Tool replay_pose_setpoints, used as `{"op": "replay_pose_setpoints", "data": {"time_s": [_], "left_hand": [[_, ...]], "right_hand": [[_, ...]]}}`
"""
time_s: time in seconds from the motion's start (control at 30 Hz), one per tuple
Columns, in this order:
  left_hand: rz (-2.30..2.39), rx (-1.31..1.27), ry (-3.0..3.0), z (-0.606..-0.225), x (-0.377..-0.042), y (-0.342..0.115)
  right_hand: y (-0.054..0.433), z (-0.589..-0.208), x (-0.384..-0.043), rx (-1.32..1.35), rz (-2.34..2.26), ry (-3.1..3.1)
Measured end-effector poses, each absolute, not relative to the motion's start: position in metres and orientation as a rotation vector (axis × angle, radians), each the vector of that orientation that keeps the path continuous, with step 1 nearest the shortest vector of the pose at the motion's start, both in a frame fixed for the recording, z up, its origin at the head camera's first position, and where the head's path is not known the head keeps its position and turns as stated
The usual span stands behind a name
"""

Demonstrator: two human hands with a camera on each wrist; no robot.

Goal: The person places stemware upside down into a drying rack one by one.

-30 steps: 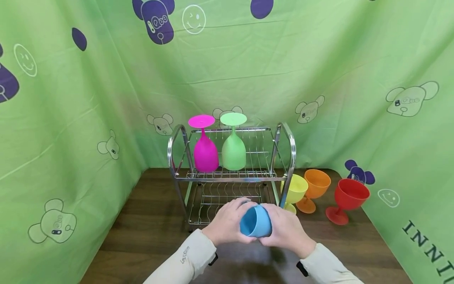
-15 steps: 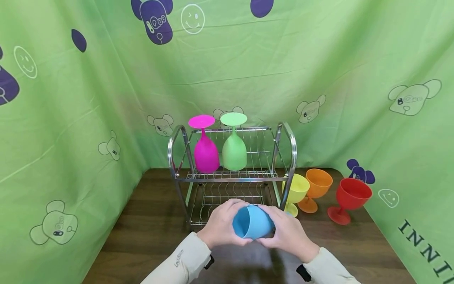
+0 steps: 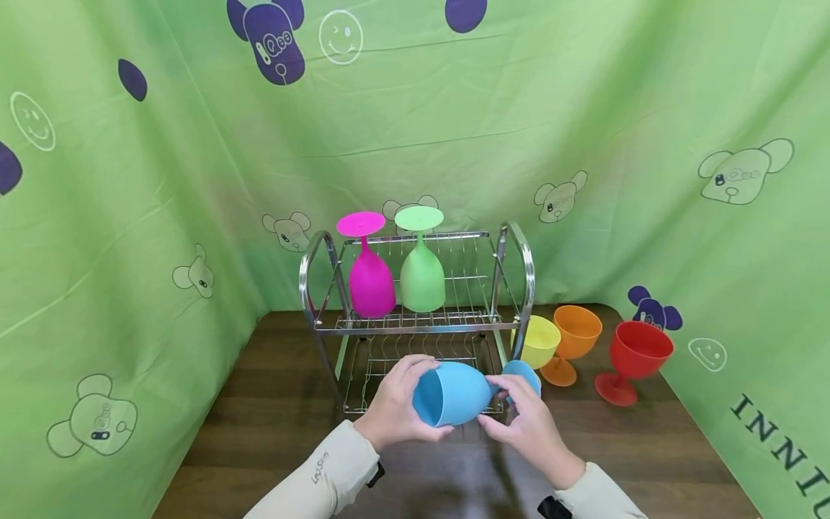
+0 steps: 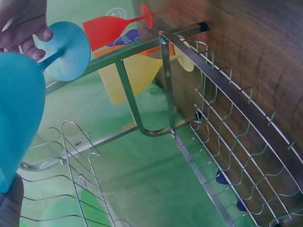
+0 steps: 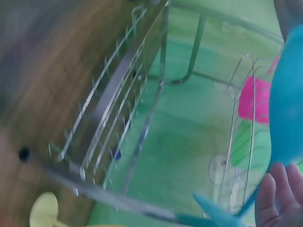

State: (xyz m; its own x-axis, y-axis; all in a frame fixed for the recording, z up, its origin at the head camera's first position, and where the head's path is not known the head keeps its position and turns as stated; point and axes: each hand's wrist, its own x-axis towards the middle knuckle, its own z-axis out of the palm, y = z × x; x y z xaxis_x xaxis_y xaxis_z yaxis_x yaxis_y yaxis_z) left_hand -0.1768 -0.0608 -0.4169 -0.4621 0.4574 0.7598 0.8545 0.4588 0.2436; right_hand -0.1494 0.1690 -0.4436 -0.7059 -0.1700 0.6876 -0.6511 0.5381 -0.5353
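Note:
A blue plastic goblet (image 3: 465, 393) lies sideways in the air before the rack, its mouth to the left and its round foot to the right. My left hand (image 3: 393, 405) grips the bowl by the rim, thumb below and fingers above. At the other end, my right hand (image 3: 530, 427) holds it with thumb and fingers where bowl meets stem. In the left wrist view the goblet's bowl (image 4: 19, 109) fills the left side, with right-hand fingertips beside the stem. From the right wrist, curled fingers (image 5: 284, 189) show against the lower bowl.
Behind the hands stands a two-tier chrome dish rack (image 3: 415, 329). A magenta goblet (image 3: 372, 287) and a light green goblet (image 3: 423, 280) sit upside down on its upper tier. Right of it, yellow (image 3: 540, 342), orange (image 3: 576, 333) and red (image 3: 640, 352) goblets stand upright on the wooden table (image 3: 246, 404).
The blue goblet has turned so its side and foot show more, its mouth pointing left. My right hand has slid from the bowl toward the stem; my left hand stays at the rim.

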Motion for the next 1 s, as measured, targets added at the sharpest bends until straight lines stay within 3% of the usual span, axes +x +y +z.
{"op": "replay_pose_setpoints", "data": {"time_s": [0.37,0.63,0.8,1.0], "left_hand": [[-0.931,-1.103,-1.908,-0.422,-0.178,-0.061],[-1.376,-1.049,-2.027,-0.423,-0.169,-0.056],[-1.720,-0.936,-2.170,-0.419,-0.165,-0.055],[-1.799,-0.887,-2.333,-0.421,-0.166,-0.056]], "right_hand": [[0.142,-0.444,-0.133,0.264,1.867,-1.978],[0.139,-0.436,-0.137,0.347,2.346,-1.815],[0.141,-0.433,-0.140,0.378,2.368,-1.763],[0.142,-0.428,-0.143,0.399,2.316,-1.758]]}}
